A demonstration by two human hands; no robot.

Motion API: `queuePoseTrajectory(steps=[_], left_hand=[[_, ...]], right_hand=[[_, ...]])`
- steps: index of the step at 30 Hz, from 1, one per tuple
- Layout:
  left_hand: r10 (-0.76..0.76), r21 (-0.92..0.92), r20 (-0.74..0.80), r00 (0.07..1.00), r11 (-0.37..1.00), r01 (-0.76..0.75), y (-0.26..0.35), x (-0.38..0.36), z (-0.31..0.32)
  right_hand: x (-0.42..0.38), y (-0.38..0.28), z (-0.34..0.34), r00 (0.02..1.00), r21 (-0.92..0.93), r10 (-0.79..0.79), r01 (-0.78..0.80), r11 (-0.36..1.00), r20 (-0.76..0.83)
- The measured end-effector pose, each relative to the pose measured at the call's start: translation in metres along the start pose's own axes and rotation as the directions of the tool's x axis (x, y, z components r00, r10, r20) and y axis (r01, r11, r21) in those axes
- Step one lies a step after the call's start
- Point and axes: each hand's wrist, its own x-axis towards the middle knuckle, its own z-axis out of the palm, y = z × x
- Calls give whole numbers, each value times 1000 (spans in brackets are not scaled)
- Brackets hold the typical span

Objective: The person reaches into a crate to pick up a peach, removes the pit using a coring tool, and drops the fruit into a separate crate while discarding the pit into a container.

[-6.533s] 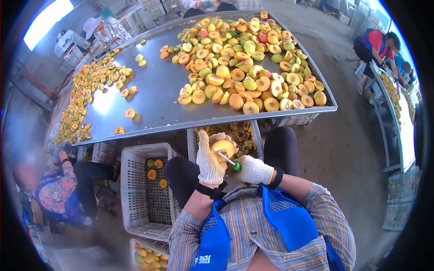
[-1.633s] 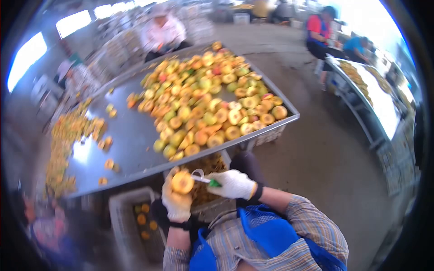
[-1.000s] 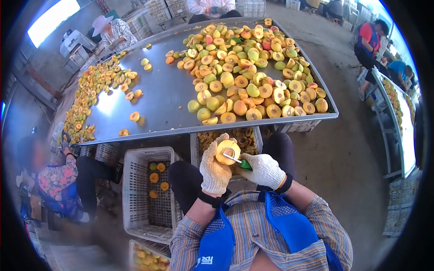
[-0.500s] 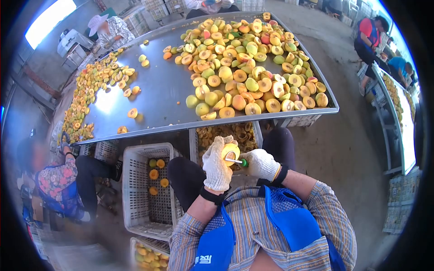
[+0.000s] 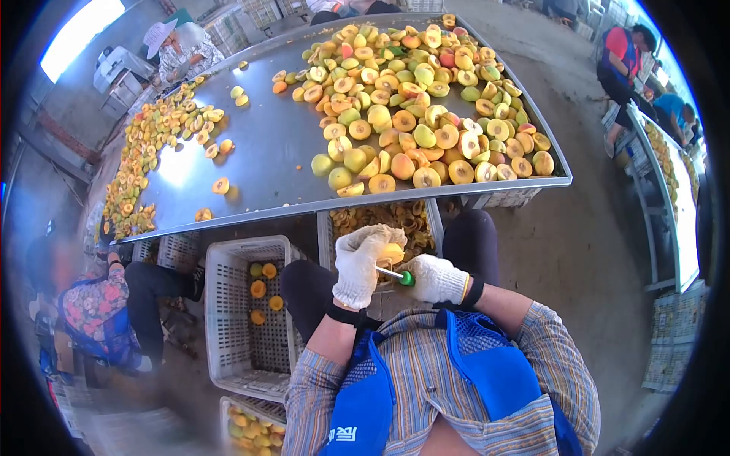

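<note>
My left hand point(image 5: 360, 266), in a white knit glove, is closed round a yellow fruit half point(image 5: 391, 253) above my lap. In my gloved right hand point(image 5: 435, 279) is a pitting tool with a green handle point(image 5: 407, 278); its metal shaft points left and meets the lower side of the fruit. The tool's tip is hard to make out. Beyond my hands, many halved yellow and orange fruits point(image 5: 426, 178) lie on a metal table point(image 5: 274, 163).
Below the table sits a crate of fruit scraps point(image 5: 436, 228). A grey crate point(image 5: 228, 380) with several fruit halves stands left of my knee, with a fuller crate point(image 5: 255, 433) nearer. Co-workers sit at left and far side; others are at a right-hand table point(image 5: 688, 228).
The fruit half has turned in my left hand, so its cut face no longer faces me. Both hands have shifted slightly, and the tool's shaft shows more.
</note>
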Motion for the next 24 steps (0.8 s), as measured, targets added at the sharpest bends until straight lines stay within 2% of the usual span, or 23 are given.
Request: queuePoseTrajectory(steps=[2, 3, 4, 5, 6, 8, 9, 11, 12, 13, 14, 15, 16, 17, 18, 19, 20, 21, 22, 24], left_hand=[[-3, 28, -47, 999, 1000, 4, 8, 0, 3], [-25, -89, 94, 995, 995, 34, 7, 4, -4], [-32, -198, 235, 971, 977, 80, 4, 6, -11], [-56, -377, 330, 942, 907, 186, -1, 6, -14], [22, -459, 342, 939, 876, 147, -7, 7, -12], [-47, -551, 155, 987, 825, 125, -16, 10, -9], [-44, -551, 153, 987, 826, 122, -16, 13, -12], [-236, -630, -84, 968, 765, 132, -18, 24, -26], [-226, -628, -160, 961, 774, 78, -19, 29, -39], [-166, -592, -224, 960, 806, 1, -15, 30, -54], [-105, -549, -286, 952, 833, -73, -10, 28, -70], [-47, -467, -400, 915, 870, -160, -2, 26, -89], [19, -374, -505, 863, 896, -239, 7, 22, -108], [154, -31, -605, 781, 976, -216, 9, 19, -133], [313, 311, -645, 697, 941, -134, 12, 16, -152], [597, 751, -549, 585, 660, 31, 23, 13, -156], [797, 948, -304, 522, 199, 248, 31, 13, -157], [797, 969, -237, 555, 150, 198, 37, 22, -154], [812, 988, -92, 576, 4, 152, 40, 35, -145], [711, 985, 102, 696, -169, 28, 42, 69, -116]], right_hand=[[2, -5, -2, 997, 179, 68, -75, 981, 43], [2, -6, 1, 997, 178, 66, -73, 981, 46], [1, -8, 6, 986, 532, -120, 39, 846, 119], [1, -10, 9, 942, 812, -315, 92, 576, 116], [2, -13, 9, 936, 833, -260, -60, 550, 239], [11, -4, 20, 939, 837, -260, -50, 545, 225], [12, -5, 18, 938, 836, -263, -48, 547, 226], [16, -8, 10, 941, 627, -148, -80, 775, 303], [19, -10, 3, 939, 625, -154, -76, 777, 306], [23, -13, -4, 932, 493, -2, -190, 849, 362], [27, -15, -8, 907, 349, 155, -302, 887, 392], [35, 4, 4, 938, 130, 240, -278, 952, 252], [35, 13, 2, 982, 37, 162, -166, 985, 92], [36, 24, 3, 983, -29, 182, -181, 983, 32], [36, 33, 6, 979, -91, 201, -203, 975, -30], [36, 41, 9, 980, -89, 198, -201, 976, -33], [36, 48, 11, 989, -55, 142, -145, 988, -49], [37, 52, 13, 994, -22, 87, -89, 996, -68], [37, 49, 14, 994, -34, 95, -97, 995, -50], [36, 43, 10, 985, -23, 152, -151, 988, 83]])
